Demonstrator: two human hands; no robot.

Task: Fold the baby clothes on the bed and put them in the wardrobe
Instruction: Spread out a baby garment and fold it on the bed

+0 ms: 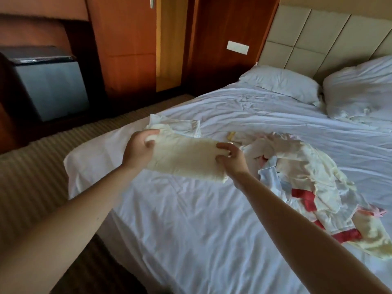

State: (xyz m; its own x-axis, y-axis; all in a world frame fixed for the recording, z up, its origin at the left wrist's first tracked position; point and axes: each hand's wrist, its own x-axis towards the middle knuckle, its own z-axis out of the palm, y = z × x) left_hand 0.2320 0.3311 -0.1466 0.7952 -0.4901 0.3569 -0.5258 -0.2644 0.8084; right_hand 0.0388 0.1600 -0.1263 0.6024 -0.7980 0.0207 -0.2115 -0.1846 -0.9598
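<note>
Head view: my left hand [139,148] and right hand [232,158] hold a cream garment [184,160] between them, folded into a thick band. Its long axis runs left to right across the scene, the left end a little farther from me and the right end a little nearer, so it slants slightly. My left fingers are curled over the far-left corner, thumb on top, gripping the cloth. My right hand pinches the right end, fingertips bent down onto the top edge. The band is over the left part of the bed [191,230], close to its left edge; I cannot tell whether its lower edge touches the sheet. Just beyond it a white piece [176,125] lies spread flat on the sheet. To the right, near my right forearm, a loose pile [307,183] of cream, pale blue, pink and red clothes sprawls unfolded, stretching from the middle of the bed toward the near right. At the far end two pillows [280,83] rest against a padded headboard [318,39]. The wardrobe [127,49] stands at the far left past the bed, its wooden doors closed, well apart from the garment. A dark box [51,88] sits on the floor left of it, and striped carpet [31,177] runs along the bed's left side.
</note>
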